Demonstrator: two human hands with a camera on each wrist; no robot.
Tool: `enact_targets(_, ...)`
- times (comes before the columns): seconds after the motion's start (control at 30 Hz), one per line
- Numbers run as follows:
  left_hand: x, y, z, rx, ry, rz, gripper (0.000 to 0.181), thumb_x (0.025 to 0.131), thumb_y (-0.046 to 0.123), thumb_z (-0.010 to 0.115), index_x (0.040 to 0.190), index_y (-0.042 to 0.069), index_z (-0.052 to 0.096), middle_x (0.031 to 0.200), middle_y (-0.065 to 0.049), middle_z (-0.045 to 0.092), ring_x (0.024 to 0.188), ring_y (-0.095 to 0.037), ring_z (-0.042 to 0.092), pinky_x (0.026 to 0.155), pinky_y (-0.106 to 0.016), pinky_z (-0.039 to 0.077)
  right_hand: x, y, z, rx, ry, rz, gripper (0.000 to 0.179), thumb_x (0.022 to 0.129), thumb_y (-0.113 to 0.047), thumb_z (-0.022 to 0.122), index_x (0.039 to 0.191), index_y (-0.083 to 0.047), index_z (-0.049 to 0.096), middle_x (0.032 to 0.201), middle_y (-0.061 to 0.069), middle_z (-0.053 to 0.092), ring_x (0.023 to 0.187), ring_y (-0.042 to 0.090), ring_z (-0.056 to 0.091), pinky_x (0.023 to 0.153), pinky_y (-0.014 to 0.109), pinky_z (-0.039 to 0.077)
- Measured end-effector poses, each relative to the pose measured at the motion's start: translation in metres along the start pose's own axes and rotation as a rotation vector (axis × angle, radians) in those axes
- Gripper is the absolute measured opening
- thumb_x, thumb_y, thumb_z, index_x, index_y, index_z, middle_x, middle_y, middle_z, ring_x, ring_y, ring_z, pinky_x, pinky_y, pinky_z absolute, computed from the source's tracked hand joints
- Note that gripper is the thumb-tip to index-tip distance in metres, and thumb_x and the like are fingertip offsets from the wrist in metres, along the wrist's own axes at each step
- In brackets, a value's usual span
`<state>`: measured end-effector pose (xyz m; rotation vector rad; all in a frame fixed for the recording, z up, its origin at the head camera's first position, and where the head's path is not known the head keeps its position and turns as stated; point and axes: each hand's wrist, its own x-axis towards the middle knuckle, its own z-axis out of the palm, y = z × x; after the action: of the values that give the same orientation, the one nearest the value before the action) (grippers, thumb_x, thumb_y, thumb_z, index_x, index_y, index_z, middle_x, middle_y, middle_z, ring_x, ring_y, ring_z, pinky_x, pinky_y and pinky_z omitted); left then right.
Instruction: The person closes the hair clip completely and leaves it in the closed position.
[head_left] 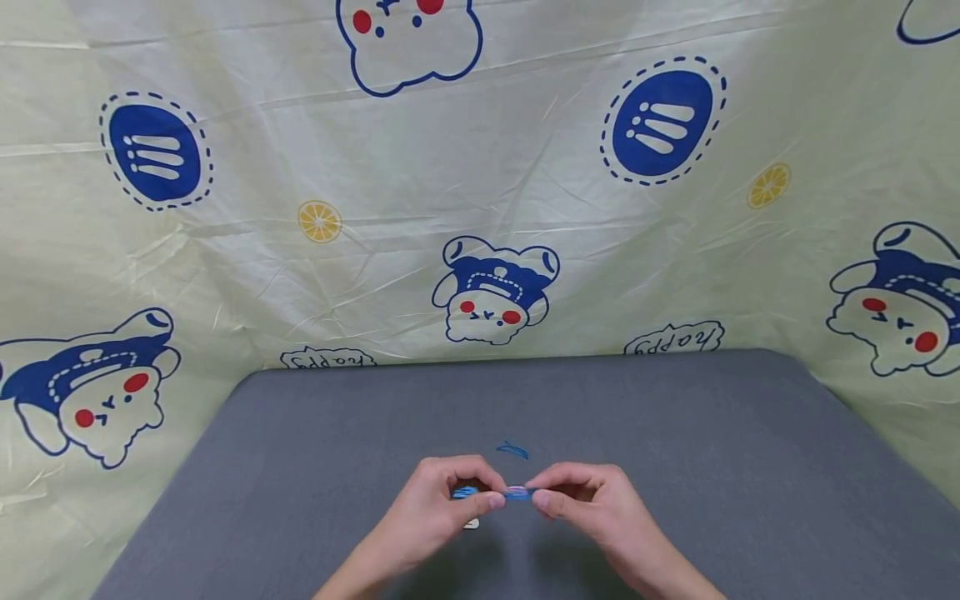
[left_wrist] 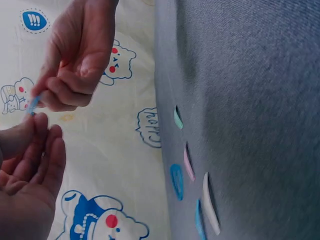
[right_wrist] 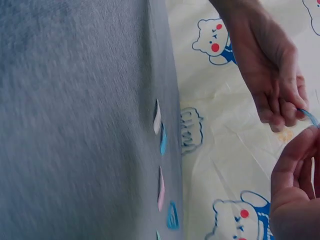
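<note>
Between both hands, raised over the grey table [head_left: 337,433], is a slim blue hair clip [left_wrist: 33,104]. My left hand [head_left: 431,500] pinches one end of it between thumb and forefinger. The opposite end is pinched by my right hand [head_left: 596,496] in the same way. In the right wrist view the blue clip looks slightly bowed between the fingertips. Other clips lie on the table: a green clip [left_wrist: 178,118], a pink clip [left_wrist: 188,162], a white clip [left_wrist: 210,204], a second blue clip [left_wrist: 200,220] and a blue open-frame clip [left_wrist: 177,182].
A cream cloth [head_left: 390,283] printed with blue bears and orange slices hangs behind the table's far edge. The blue open-frame clip lies beyond the hands in the head view, and my left hand partly covers the clips near it.
</note>
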<state>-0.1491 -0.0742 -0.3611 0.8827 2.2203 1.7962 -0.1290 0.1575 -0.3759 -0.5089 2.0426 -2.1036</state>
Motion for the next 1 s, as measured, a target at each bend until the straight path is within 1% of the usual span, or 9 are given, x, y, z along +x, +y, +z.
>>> enact_targets(0.07, 0.000, -0.002, -0.001, -0.027, -0.013, 0.007, 0.007, 0.091, 0.016, 0.072, 0.093, 0.010, 0.074, 0.083, -0.004, 0.067, 0.070, -0.011, 0.054, 0.056, -0.021, 0.045, 0.000, 0.000, 0.000, 0.040, -0.020, 0.035, 0.018, 0.095, -0.012, 0.065, 0.104, 0.002, 0.071, 0.085, 0.001, 0.067, 0.076, 0.014, 0.058, 0.075, 0.033, 0.048)
enact_targets(0.17, 0.001, -0.005, 0.000, -0.015, 0.007, 0.017, 0.009, 0.090, 0.019, 0.072, 0.092, 0.011, 0.075, 0.081, -0.004, 0.066, 0.068, -0.012, 0.053, 0.055, -0.021, 0.044, 0.000, 0.000, 0.001, 0.108, -0.017, 0.090, 0.020, 0.096, -0.013, 0.064, 0.106, 0.003, 0.070, 0.086, 0.003, 0.067, 0.077, 0.014, 0.059, 0.077, 0.031, 0.049)
enact_targets(0.27, 0.002, -0.007, 0.001, 0.069, 0.071, 0.025, 0.006, 0.089, 0.023, 0.074, 0.091, 0.018, 0.075, 0.082, 0.003, 0.067, 0.074, -0.013, 0.056, 0.062, -0.024, 0.048, 0.002, 0.000, 0.002, 0.175, 0.030, 0.163, 0.024, 0.096, -0.017, 0.065, 0.109, 0.003, 0.069, 0.087, 0.006, 0.066, 0.080, 0.015, 0.059, 0.079, 0.029, 0.052)
enact_targets(0.33, 0.003, -0.007, 0.001, 0.131, 0.113, 0.034, 0.004, 0.087, 0.025, 0.076, 0.091, 0.023, 0.075, 0.084, 0.008, 0.067, 0.078, -0.013, 0.059, 0.069, -0.026, 0.049, 0.003, 0.000, 0.002, 0.216, 0.048, 0.189, 0.026, 0.096, -0.017, 0.065, 0.112, 0.004, 0.068, 0.091, 0.008, 0.065, 0.082, 0.016, 0.060, 0.079, 0.029, 0.053)
enact_targets(0.43, 0.003, -0.007, 0.002, 0.207, 0.157, 0.083, 0.006, 0.085, 0.025, 0.078, 0.091, 0.026, 0.074, 0.086, 0.013, 0.067, 0.084, -0.011, 0.061, 0.076, -0.028, 0.050, 0.003, -0.001, 0.002, 0.255, 0.059, 0.219, 0.027, 0.096, -0.018, 0.066, 0.114, 0.002, 0.069, 0.095, 0.009, 0.066, 0.084, 0.016, 0.061, 0.080, 0.028, 0.053)
enact_targets(0.6, 0.002, -0.008, 0.001, 0.266, 0.152, 0.192, 0.010, 0.085, 0.019, 0.077, 0.094, 0.023, 0.074, 0.088, 0.015, 0.067, 0.084, -0.009, 0.061, 0.076, -0.028, 0.052, 0.003, -0.002, 0.002, 0.305, 0.039, 0.230, 0.023, 0.097, -0.017, 0.064, 0.115, -0.003, 0.069, 0.098, 0.008, 0.065, 0.086, 0.015, 0.061, 0.079, 0.027, 0.053)
enact_targets(0.8, 0.002, -0.008, 0.000, 0.310, 0.122, 0.196, 0.014, 0.085, 0.014, 0.076, 0.097, 0.021, 0.075, 0.089, 0.015, 0.066, 0.084, -0.007, 0.059, 0.076, -0.026, 0.052, 0.004, -0.001, 0.002, 0.335, 0.053, 0.241, 0.021, 0.096, -0.015, 0.065, 0.115, -0.006, 0.069, 0.097, 0.007, 0.065, 0.085, 0.014, 0.061, 0.078, 0.026, 0.053)
enact_targets(0.9, 0.003, -0.011, 0.000, 0.333, 0.125, 0.218, 0.015, 0.085, 0.010, 0.077, 0.096, 0.020, 0.074, 0.088, 0.016, 0.066, 0.083, -0.006, 0.059, 0.075, -0.026, 0.051, 0.004, 0.001, 0.003, 0.293, 0.081, 0.212, 0.021, 0.096, -0.014, 0.066, 0.114, -0.005, 0.070, 0.094, 0.008, 0.066, 0.083, 0.015, 0.061, 0.077, 0.026, 0.053)
enact_targets(1.0, 0.005, -0.015, 0.000, 0.353, 0.130, 0.257, 0.016, 0.083, 0.006, 0.078, 0.094, 0.018, 0.074, 0.088, 0.015, 0.066, 0.083, -0.005, 0.059, 0.075, -0.025, 0.051, 0.003, 0.004, 0.006, 0.194, 0.131, 0.155, 0.022, 0.093, -0.012, 0.068, 0.112, 0.000, 0.070, 0.093, 0.011, 0.067, 0.080, 0.016, 0.064, 0.076, 0.029, 0.055)
